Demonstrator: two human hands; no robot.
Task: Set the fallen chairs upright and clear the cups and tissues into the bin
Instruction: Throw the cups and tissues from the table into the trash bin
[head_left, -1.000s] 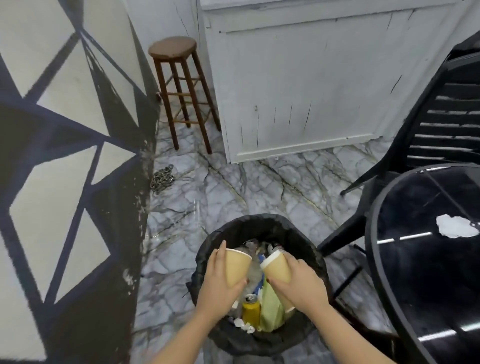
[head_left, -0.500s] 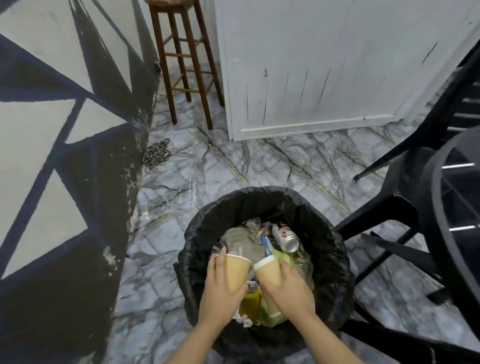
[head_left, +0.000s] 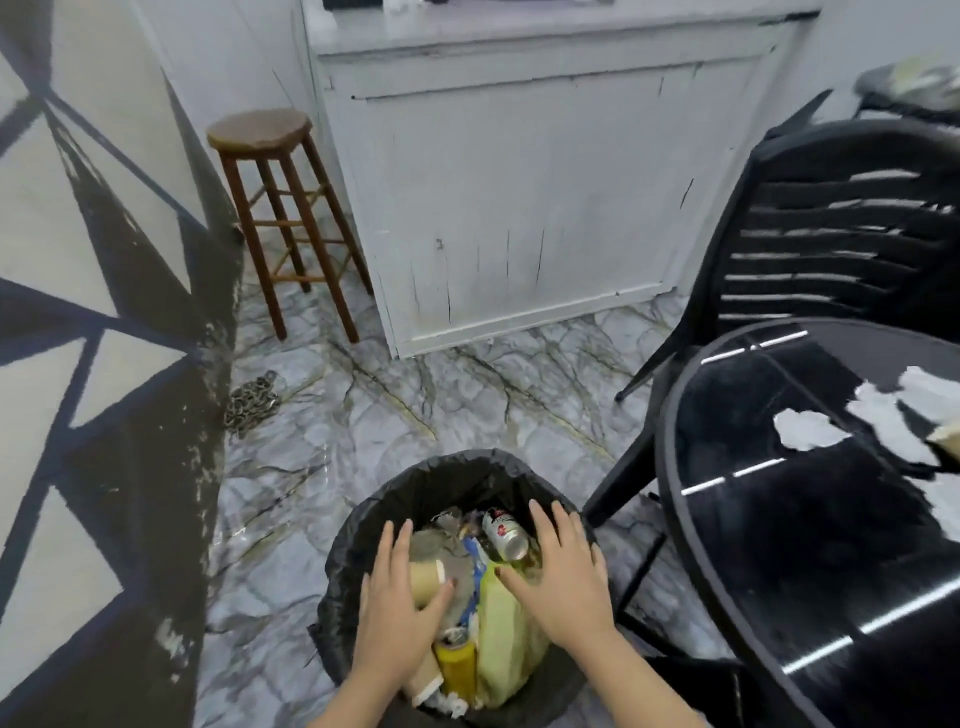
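The bin (head_left: 358, 525), lined with a black bag, stands on the floor right below me, full of cans, bottles and wrappers. Both hands hover over its mouth. My left hand (head_left: 395, 608) has straight fingers; a tan paper cup (head_left: 425, 576) lies on its side on the rubbish between thumb and fingers, not gripped. A second paper cup (head_left: 427, 678) lies lower in the bin by my left wrist. My right hand (head_left: 566, 582) is spread palm down and holds nothing. White tissues (head_left: 805, 428) lie on the black round table (head_left: 670, 467) at the right.
A black slatted chair (head_left: 831, 234) stands upright behind the table. A wooden stool (head_left: 260, 130) stands by the white cabinet (head_left: 519, 208). A chain (head_left: 252, 402) lies on the marble floor at the foot of the patterned wall. Another cup's edge (head_left: 948, 441) shows at the right.
Both hands held an upright paper cup over the bin; now both cups lie in the bin and the fingers have spread. My view has tilted up.
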